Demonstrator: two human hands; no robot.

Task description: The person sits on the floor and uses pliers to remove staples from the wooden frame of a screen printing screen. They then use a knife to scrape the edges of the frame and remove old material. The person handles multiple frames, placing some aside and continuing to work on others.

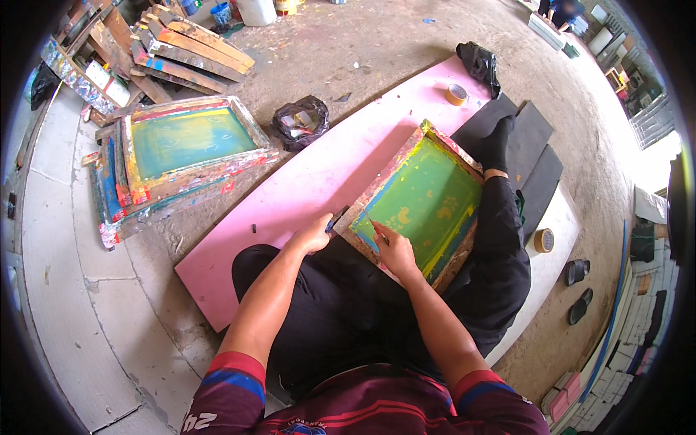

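Observation:
A screen-printing frame with a paint-stained wooden border and a green, yellow-blotched mesh lies tilted across my lap, against my right leg. My left hand is closed round a small dark blue object at the frame's near left corner; its kind is too small to tell. Over the mesh near the frame's lower left edge, my right hand is closed in a pinch. Something thin seems to stick out from its fingertips, but I cannot make it out.
I sit on a pink board. More stained frames are stacked at the left, near a black plastic bag. Tape rolls lie on the board, with dark sheets under my foot. Scrap wood is piled far left; sandals stand right.

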